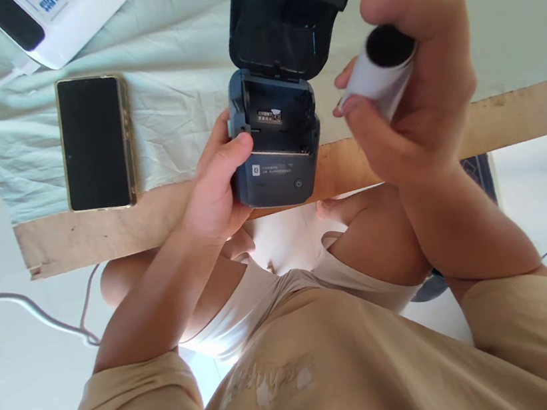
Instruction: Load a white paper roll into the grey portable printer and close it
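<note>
The left hand (pixel 216 192) grips the side of a small dark printer (pixel 273 144) that sits at the table edge (pixel 105 230), its lid (pixel 286 15) swung open and the paper bay bare. The right hand (pixel 414 85) is closed around a white paper roll (pixel 379 70), held just beside the printer and above it, not touching it. The printer partly overhangs the wooden edge, so a push from the roll could tip it toward the lap if the left grip loosens. The roll looks held by fingertips around its end; a slip could let it drop or unwind. A phone (pixel 94 142) lies well apart on the cloth (pixel 173 57), near a white device (pixel 62 17) with a cable, which a swinging elbow might snag.
</note>
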### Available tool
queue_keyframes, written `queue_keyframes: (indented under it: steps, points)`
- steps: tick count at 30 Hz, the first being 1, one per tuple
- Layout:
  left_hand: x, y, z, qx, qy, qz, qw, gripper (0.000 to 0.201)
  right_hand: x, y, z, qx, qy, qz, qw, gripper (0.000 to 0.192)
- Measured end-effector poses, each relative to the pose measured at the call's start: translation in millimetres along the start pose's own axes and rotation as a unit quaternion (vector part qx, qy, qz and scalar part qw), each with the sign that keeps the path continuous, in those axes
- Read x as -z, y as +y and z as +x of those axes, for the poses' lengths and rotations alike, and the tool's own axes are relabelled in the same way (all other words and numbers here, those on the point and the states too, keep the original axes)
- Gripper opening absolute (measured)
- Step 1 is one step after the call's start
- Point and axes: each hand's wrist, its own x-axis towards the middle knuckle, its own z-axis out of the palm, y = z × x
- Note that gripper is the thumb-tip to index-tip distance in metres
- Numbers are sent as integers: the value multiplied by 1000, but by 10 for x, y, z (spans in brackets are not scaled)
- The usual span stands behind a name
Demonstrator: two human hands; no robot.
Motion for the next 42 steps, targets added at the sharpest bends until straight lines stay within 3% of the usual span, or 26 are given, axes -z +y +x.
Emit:
queue_keyframes:
  steps: [3, 6, 9, 12, 15, 18, 20, 24, 27, 31, 33, 37, 40, 42]
  points:
    - [-2, -24, -15, -7, -3, -9, 1000, 22, -104, -40, -10, 117, -23, -29, 992, 42]
    - [-13, -47, -27, -23, -5, -16, 1000, 19, -215, -58, 35, 112, -24, -69, 991, 21]
    - [-16, -49, -26, -22, 1, -19, 1000, 21, -265, -81, 101, 131, -4, -131, 983, 15]
    - [5, -33, -16, -8, -14, -15, 1000, 23, -275, -97, 147, 98, -52, -177, 978, 10]
    - [23, -22, -16, -13, -15, -15, 1000, 24, -288, -102, 155, 79, -64, -150, 983, 6]
    - [16, -21, -23, -4, -4, -11, 1000, 25, -297, -100, 133, 84, -10, -138, 987, 9]
    - [1, -22, -28, -9, 2, -13, 1000, 25, -296, -100, 106, 112, 18, -114, 987, 9]
    - [-6, -21, -35, -27, 23, -31, 999, 27, -334, -112, 23, 225, 15, -50, 973, 13]
    - [35, -25, -37, -24, -10, -40, 999, 34, -419, -140, -51, 266, 2, -46, 963, 15]
    - [65, -51, -41, -21, 8, -13, 1000, 42, -463, -162, -83, 265, -15, -53, 963, 11]
    - [45, -61, -49, -30, 26, -4, 999, 43, -406, -129, -37, 257, 5, -29, 966, 12]
    - [4, -47, -64, -43, 8, 5, 999, 44, -218, 23, 117, 151, 81, 14, 985, 23]
    - [8, -28, -68, -23, -15, 6, 1000, 47, -155, 83, 168, 70, 52, 45, 995, 29]
    - [16, -31, -67, -33, -16, -5, 999, 46, -167, 51, 152, 35, 68, 57, 995, 24]
